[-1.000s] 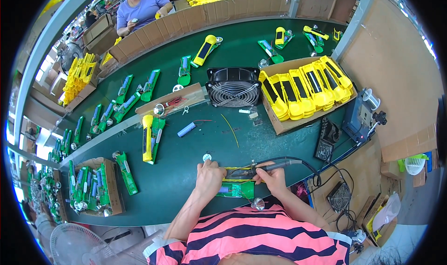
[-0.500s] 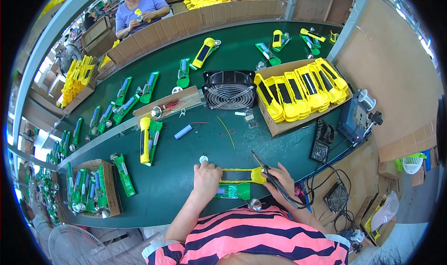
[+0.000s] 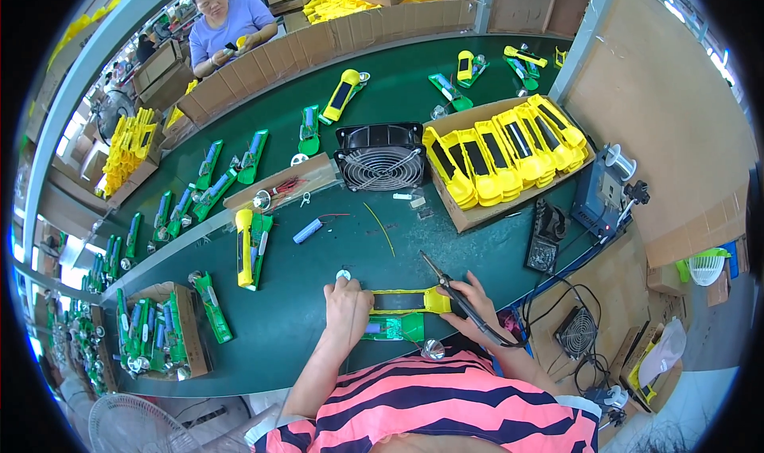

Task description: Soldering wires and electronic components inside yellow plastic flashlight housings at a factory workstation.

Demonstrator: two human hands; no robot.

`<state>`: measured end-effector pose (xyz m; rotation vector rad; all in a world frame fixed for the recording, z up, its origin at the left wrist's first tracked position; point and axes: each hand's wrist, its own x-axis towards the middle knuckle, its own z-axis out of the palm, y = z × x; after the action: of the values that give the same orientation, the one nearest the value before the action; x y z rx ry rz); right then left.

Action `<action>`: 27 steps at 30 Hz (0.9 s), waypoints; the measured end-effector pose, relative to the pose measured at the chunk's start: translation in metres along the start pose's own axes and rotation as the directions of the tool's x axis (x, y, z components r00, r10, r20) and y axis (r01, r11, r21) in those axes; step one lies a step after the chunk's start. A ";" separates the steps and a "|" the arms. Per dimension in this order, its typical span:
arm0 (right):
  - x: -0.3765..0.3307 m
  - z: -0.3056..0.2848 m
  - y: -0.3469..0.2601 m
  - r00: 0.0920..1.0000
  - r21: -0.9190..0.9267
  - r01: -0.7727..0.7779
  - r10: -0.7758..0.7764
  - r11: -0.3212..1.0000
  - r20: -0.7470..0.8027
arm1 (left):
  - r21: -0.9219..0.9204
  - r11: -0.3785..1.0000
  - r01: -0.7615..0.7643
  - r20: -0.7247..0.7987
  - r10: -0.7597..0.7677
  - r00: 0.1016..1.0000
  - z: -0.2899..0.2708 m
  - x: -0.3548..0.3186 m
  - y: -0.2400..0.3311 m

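Observation:
A yellow torch shell (image 3: 434, 302) with a dark panel lies crosswise in front of me. My left hand (image 3: 347, 308) has its fingers closed on the shell's left end. Just beyond those fingers is a small round white piece (image 3: 343, 275). In my right hand (image 3: 468, 303) is a soldering iron (image 3: 471, 316), its tip angled up and left over the table. Some fingers of that hand rest by the shell's right end. Along the shell's near side lies a green torch half (image 3: 406, 326) with a blue cell, and a silver reflector (image 3: 432, 349) sits at its right.
A carton of yellow shells (image 3: 509, 154) stands at back right, beside a soldering station (image 3: 602, 198) and iron stand (image 3: 547, 236). A black fan (image 3: 380, 157) faces me. At left are a box of green halves (image 3: 191, 329) and another torch (image 3: 245, 250). Across the belt, a person works.
The whole view has shifted slightly. My hands keep the same hold on the shell and soldering iron, and the iron's angle has altered little. The person across has lowered their hands a bit.

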<state>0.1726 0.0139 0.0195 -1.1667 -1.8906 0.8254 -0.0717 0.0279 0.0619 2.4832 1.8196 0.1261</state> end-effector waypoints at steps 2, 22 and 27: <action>0.001 -0.001 -0.001 1.000 0.005 0.007 -0.007 1.000 -0.016 | -0.034 0.999 0.003 -0.002 -0.003 1.000 -0.003 0.002 0.000; 0.013 0.011 0.003 0.989 0.079 0.149 -0.148 0.986 -0.021 | -0.349 0.928 -0.129 -0.324 0.010 0.946 0.014 -0.013 0.054; 0.017 0.010 0.011 0.929 0.094 0.370 -0.368 0.924 -0.035 | -0.236 0.972 0.009 -0.178 -0.052 0.983 0.016 -0.006 0.046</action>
<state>0.1638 0.0325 0.0103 -0.7203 -1.9499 0.6865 -0.0285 0.0079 0.0504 2.3452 1.7862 0.5517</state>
